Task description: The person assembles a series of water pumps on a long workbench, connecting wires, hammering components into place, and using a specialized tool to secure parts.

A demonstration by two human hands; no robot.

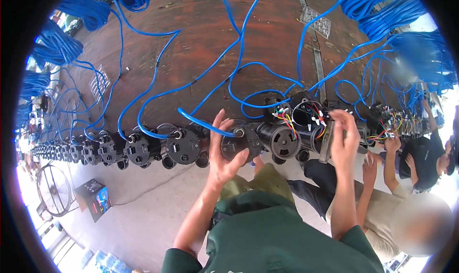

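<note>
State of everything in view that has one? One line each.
Black cylinder at left hand, end cover on, blue cable attached
Left hand, fingers spread
Right hand, fingers bent beside grey bar; grip unclear
Slotted cylinder, slotted face uncovered
Coloured wires, exposed
Upper-right cable bundle, coiled
Floor box, open or shut unclear

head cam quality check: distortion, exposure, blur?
Head view: strong fisheye, black vignette around the rim, black units shrinking toward the left edge; head view: highlights washed out at the far left and right; head view: soft blurred patch over the blue cable coils at upper right, blurred oval over a co-worker; left hand outline clear.
</note>
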